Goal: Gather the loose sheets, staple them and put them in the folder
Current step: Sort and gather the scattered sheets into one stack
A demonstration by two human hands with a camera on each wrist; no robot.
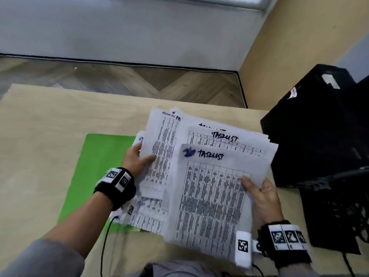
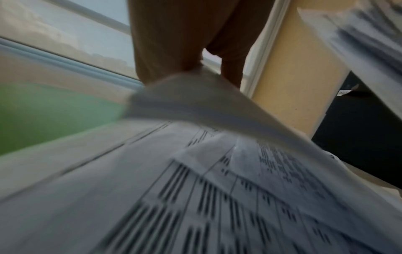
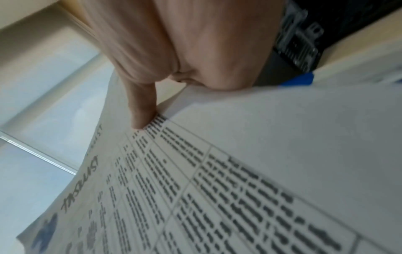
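Note:
Several loose printed sheets with tables and handwritten "TASKLIST" headings are fanned unevenly above the wooden table. My left hand pinches the left side of the bundle, thumb on top. My right hand grips the right edge of the front sheet, thumb on its printed table. In the right wrist view the thumb presses on the sheet. The left wrist view shows fingers behind blurred sheets. A green folder lies flat under and left of the sheets. No stapler shows.
A black computer tower stands at the table's right side, close to the sheets. A dark keyboard with cables lies in front of it. The table's far edge meets wooden floor and a white wall.

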